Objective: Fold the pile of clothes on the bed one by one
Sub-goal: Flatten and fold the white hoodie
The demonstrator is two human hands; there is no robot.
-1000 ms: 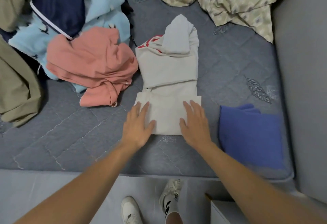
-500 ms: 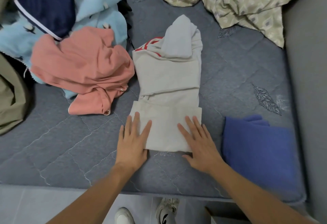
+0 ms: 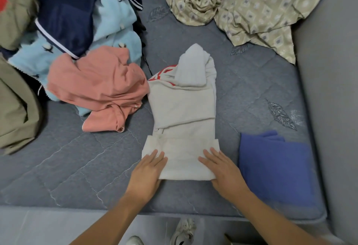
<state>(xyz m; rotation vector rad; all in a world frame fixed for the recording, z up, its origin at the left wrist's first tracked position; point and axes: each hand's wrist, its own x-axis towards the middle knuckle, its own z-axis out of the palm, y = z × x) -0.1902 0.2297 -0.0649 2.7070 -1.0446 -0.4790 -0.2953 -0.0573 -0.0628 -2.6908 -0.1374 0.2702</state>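
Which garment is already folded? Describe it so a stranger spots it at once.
Start at the grey quilted mattress and go to its near right corner, by the grey wall. The folded blue garment lies flat there, just right of the cream hoodie under both hands. It is the only solid blue piece and lies apart from the heap.

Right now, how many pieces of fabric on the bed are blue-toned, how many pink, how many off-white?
Blue-toned: 3, navy garment, light blue garment, folded blue piece
Pink: 1, pink garment
Off-white: 1, hoodie
Total: 5
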